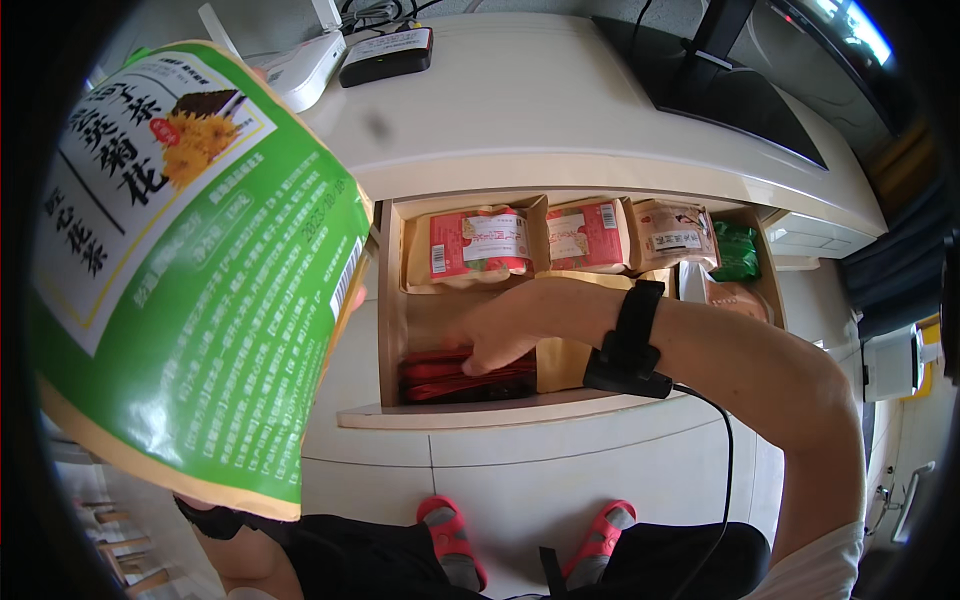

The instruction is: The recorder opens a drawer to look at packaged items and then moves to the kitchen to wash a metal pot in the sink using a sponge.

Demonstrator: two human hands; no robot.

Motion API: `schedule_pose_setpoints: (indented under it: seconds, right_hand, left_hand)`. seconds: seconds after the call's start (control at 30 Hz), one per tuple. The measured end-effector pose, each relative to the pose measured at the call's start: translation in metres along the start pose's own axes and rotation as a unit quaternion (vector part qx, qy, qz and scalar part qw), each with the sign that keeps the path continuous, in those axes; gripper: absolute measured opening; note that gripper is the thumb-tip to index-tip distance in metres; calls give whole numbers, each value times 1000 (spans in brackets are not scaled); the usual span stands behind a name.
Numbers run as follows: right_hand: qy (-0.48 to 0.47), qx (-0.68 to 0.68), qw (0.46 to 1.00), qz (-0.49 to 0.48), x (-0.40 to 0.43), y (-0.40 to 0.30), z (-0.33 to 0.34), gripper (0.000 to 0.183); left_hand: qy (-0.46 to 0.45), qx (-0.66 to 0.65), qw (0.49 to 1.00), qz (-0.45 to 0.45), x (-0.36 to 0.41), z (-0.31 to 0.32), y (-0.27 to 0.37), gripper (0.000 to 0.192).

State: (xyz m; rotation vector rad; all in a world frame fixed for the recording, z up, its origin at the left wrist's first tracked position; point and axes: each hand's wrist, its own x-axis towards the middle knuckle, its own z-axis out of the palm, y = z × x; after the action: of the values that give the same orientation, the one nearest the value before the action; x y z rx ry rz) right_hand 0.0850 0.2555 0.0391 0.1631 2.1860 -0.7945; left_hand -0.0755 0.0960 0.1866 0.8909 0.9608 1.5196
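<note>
A large green-and-white tea bag (pixel 225 300) with kraft-paper edges fills the left of the view, close to the camera, its printed face towards me. My left hand (pixel 360 297) holds it from behind; only bits of fingers show past its edge. My right hand (pixel 510 319) reaches down into the open drawer (pixel 391 315). Its thumb is at a row of flat red packets (pixel 450 375) in the front left of the drawer. The fingers are blurred and partly hidden, so their grip is unclear. A black strapped device (pixel 626 352) with a cable sits on my right wrist.
Kraft bags with red labels (pixel 480 244) stand along the drawer's back, beside a brown pouch (pixel 675 229) and a green packet (pixel 736 251). On the white cabinet top (pixel 510 97) are a white router (pixel 307 67), a black box (pixel 386 58) and a monitor stand (pixel 712 82).
</note>
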Motion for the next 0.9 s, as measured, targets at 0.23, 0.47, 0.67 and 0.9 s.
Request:
schedule_pose_setpoints:
  seconds: [0.23,0.47,0.67,0.9]
  right_hand:
    - [-59,-31,998,10,-3,-10,-8,53]
    - [-28,17,998,49,-13,7,-9,51]
    - [31,5,999,-24,-29,5,-14,52]
    - [269,42,945,-183,-107,1,10,47]
  left_hand:
    - [-22,-2,999,34,-4,7,-5,108]
    - [-2,-35,999,38,0,7,-17,109]
    - [13,-47,998,51,-5,15,-18,110]
    - [-5,-25,999,41,2,16,-49,79]
